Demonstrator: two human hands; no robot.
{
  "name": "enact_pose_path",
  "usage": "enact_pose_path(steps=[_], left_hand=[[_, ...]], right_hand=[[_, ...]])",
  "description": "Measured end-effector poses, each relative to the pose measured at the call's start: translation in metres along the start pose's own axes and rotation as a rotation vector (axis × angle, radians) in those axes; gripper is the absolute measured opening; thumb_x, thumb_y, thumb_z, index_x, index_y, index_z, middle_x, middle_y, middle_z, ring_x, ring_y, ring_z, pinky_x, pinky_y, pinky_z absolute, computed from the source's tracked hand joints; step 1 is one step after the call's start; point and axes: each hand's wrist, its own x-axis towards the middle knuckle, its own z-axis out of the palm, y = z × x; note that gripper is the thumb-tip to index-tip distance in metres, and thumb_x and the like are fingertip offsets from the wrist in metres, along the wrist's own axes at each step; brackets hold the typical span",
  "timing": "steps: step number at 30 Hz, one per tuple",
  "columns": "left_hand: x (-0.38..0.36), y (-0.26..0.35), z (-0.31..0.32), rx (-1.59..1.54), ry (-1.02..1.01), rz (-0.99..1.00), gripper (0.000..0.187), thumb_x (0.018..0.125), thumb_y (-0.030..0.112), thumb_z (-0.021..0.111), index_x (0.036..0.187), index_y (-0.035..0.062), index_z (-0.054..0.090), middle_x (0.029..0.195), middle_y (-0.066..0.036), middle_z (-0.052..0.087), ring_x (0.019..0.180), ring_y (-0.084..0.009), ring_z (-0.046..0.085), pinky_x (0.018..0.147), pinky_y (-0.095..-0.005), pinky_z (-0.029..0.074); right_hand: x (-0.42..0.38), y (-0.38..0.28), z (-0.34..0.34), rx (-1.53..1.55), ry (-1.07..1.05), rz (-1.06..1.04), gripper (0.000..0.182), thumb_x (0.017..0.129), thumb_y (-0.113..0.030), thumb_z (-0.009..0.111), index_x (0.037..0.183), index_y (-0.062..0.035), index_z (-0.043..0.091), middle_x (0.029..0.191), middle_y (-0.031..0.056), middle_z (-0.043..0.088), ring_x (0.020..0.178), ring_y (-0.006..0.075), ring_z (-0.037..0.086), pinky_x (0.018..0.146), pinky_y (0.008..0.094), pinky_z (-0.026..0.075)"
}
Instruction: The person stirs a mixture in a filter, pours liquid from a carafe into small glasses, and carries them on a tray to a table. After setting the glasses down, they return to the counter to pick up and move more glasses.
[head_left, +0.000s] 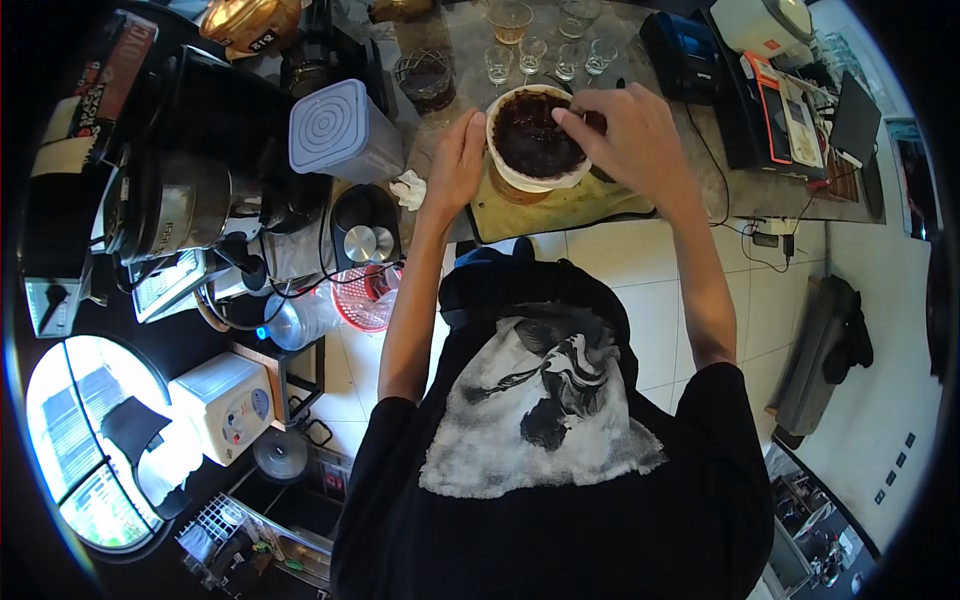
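Observation:
Dark wet coffee grounds [535, 150] fill a pale paper filter [497, 165], which sits over a brownish vessel [515, 192] on a yellow-green cloth mat [560, 212]. My left hand [460, 155] lies along the filter's left side, fingers stretched out, fingertips right at the rim. Over the right part of the filter, my right hand [635, 135] is closed in a pinch, thumb above the grounds. I cannot tell what the right fingers hold; the hand covers it.
Several small glasses [532, 55] stand behind the filter. A lidded plastic container [350, 130], a dark glass [424, 80] and a crumpled tissue [408, 189] are to the left. A scale [365, 225] sits near the counter edge. Cables and a card terminal [785, 110] lie right.

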Motion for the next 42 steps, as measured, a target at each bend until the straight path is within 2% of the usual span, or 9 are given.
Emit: enact_pose_path(steps=[5, 8, 11, 17, 24, 31, 36, 40, 42], left_hand=[[0.009, -0.008, -0.005, 0.028, -0.084, -0.021, 0.044, 0.106, 0.031, 0.042, 0.108, -0.0099, 0.058, 0.086, -0.023, 0.063, 0.079, -0.0297, 0.061, 0.076, -0.0383, 0.046], [0.014, 0.000, -0.012, 0.066, -0.199, -0.119, 0.044, 0.106, 0.031, 0.042, 0.109, -0.0102, 0.058, 0.089, -0.024, 0.063, 0.084, -0.0319, 0.063, 0.078, -0.0388, 0.046], [0.016, -0.012, -0.009, 0.126, -0.112, -0.012, 0.039, 0.105, 0.028, 0.042, 0.101, -0.0077, 0.057, 0.082, -0.022, 0.059, 0.075, -0.0281, 0.057, 0.072, -0.0389, 0.044], [0.022, -0.002, -0.012, -0.003, -0.203, 0.063, 0.037, 0.106, 0.028, 0.041, 0.090, -0.0038, 0.052, 0.070, -0.018, 0.048, 0.064, -0.0269, 0.045, 0.063, -0.0380, 0.039], [0.024, 0.007, -0.017, 0.021, -0.281, 0.057, 0.037, 0.106, 0.027, 0.040, 0.088, -0.0028, 0.051, 0.067, -0.017, 0.046, 0.060, -0.0267, 0.043, 0.060, -0.0382, 0.037], [0.024, 0.001, -0.012, -0.023, -0.234, 0.091, 0.037, 0.106, 0.028, 0.039, 0.089, -0.0036, 0.050, 0.070, -0.021, 0.046, 0.063, -0.0360, 0.041, 0.062, -0.0417, 0.038], [0.024, 0.000, -0.014, 0.021, -0.254, 0.106, 0.038, 0.106, 0.028, 0.039, 0.089, -0.0037, 0.050, 0.072, -0.023, 0.047, 0.066, -0.0409, 0.042, 0.062, -0.0426, 0.038], [0.026, -0.002, -0.012, 0.018, -0.261, 0.082, 0.038, 0.106, 0.028, 0.039, 0.090, -0.0039, 0.051, 0.074, -0.024, 0.050, 0.069, -0.0433, 0.046, 0.064, -0.0431, 0.039], [0.025, -0.003, -0.011, 0.002, -0.262, 0.087, 0.037, 0.106, 0.027, 0.039, 0.090, -0.0041, 0.051, 0.074, -0.025, 0.051, 0.070, -0.0436, 0.047, 0.064, -0.0432, 0.040]], right_hand=[[0.001, -0.013, 0.018, 0.084, -0.047, -0.025, 0.027, 0.087, -0.032, 0.070, 0.083, -0.0056, 0.072, 0.065, 0.0109, 0.064, 0.066, 0.0327, 0.060, 0.069, 0.0408, 0.046], [0.010, -0.016, 0.010, -0.005, 0.055, 0.017, 0.026, 0.087, -0.029, 0.067, 0.080, -0.0050, 0.072, 0.065, 0.0131, 0.065, 0.066, 0.0355, 0.064, 0.068, 0.0444, 0.050], [0.005, -0.015, 0.003, -0.091, 0.057, 0.129, 0.025, 0.088, -0.029, 0.067, 0.081, -0.0054, 0.073, 0.065, 0.0125, 0.065, 0.065, 0.0353, 0.063, 0.068, 0.0447, 0.050], [-0.018, -0.035, 0.009, 0.046, 0.058, 0.188, 0.025, 0.087, -0.028, 0.068, 0.076, -0.0058, 0.070, 0.064, 0.0119, 0.065, 0.064, 0.0340, 0.063, 0.069, 0.0429, 0.049], [-0.006, -0.036, 0.007, -0.071, 0.199, 0.228, 0.028, 0.088, -0.030, 0.067, 0.075, -0.0055, 0.070, 0.063, 0.0122, 0.064, 0.061, 0.0341, 0.063, 0.062, 0.0419, 0.049], [-0.027, -0.028, 0.007, -0.049, 0.185, 0.411, 0.031, 0.088, -0.031, 0.067, 0.075, -0.0030, 0.070, 0.061, 0.0128, 0.063, 0.059, 0.0336, 0.061, 0.059, 0.0407, 0.048], [-0.043, -0.003, 0.031, 0.427, 0.211, 0.673, 0.032, 0.089, -0.029, 0.067, 0.075, -0.0001, 0.070, 0.059, 0.0133, 0.060, 0.052, 0.0254, 0.056, 0.054, 0.0362, 0.041], [-0.042, -0.018, 0.021, 0.388, 0.239, 0.636, 0.030, 0.089, -0.028, 0.068, 0.077, 0.0000, 0.070, 0.058, 0.0144, 0.060, 0.051, 0.0228, 0.053, 0.054, 0.0348, 0.040], [-0.029, -0.035, 0.015, 0.288, 0.219, 0.518, 0.030, 0.089, -0.029, 0.068, 0.079, -0.0012, 0.071, 0.058, 0.0151, 0.060, 0.052, 0.0267, 0.057, 0.055, 0.0375, 0.043]])
